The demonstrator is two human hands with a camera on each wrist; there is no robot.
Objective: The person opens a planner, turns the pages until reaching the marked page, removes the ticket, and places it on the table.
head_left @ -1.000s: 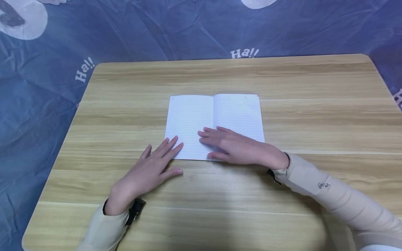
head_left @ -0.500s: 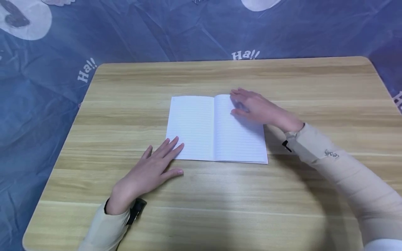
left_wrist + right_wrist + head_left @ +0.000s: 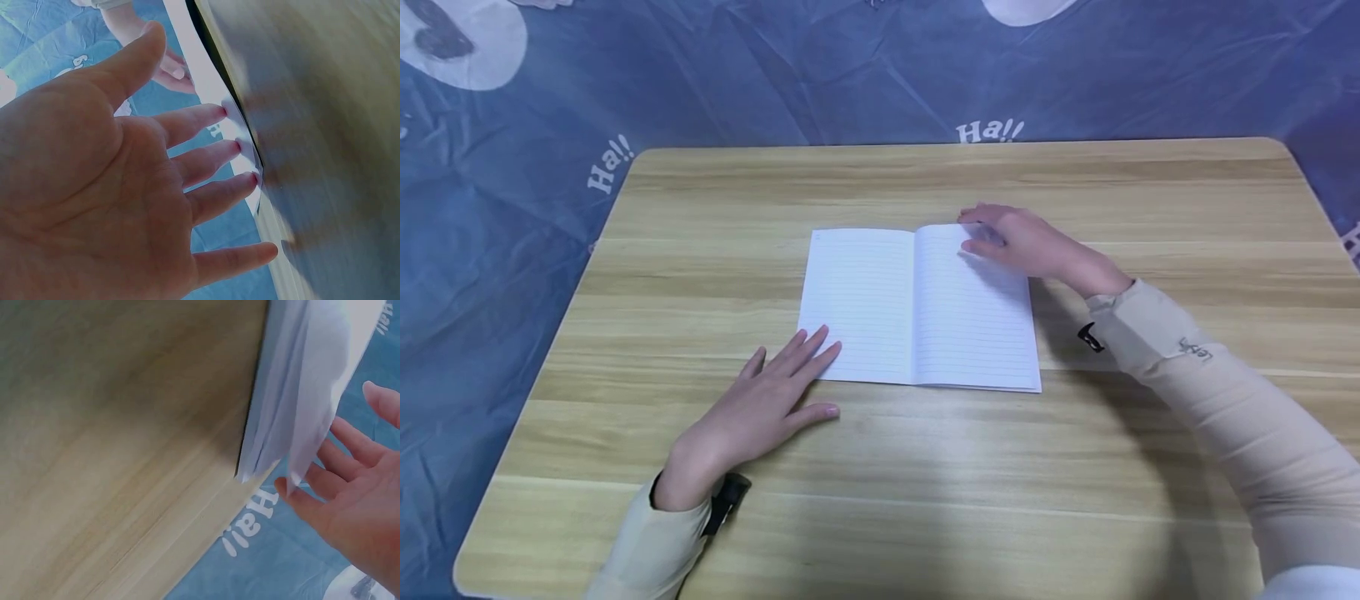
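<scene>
The left hand rests its spread, loose fingers on the notebook's near left corner, gripping nothing. The right hand is at the notebook's far edge by the right page, fingers touching a lifted sheet, thumb apart, so nothing looks pinched; it is the nearer of the 2 to that sheet. The notebook lies opened between both hands, ahead of the left, its long axis side to side. Around it extends the table; well beyond, blue cloth.
</scene>
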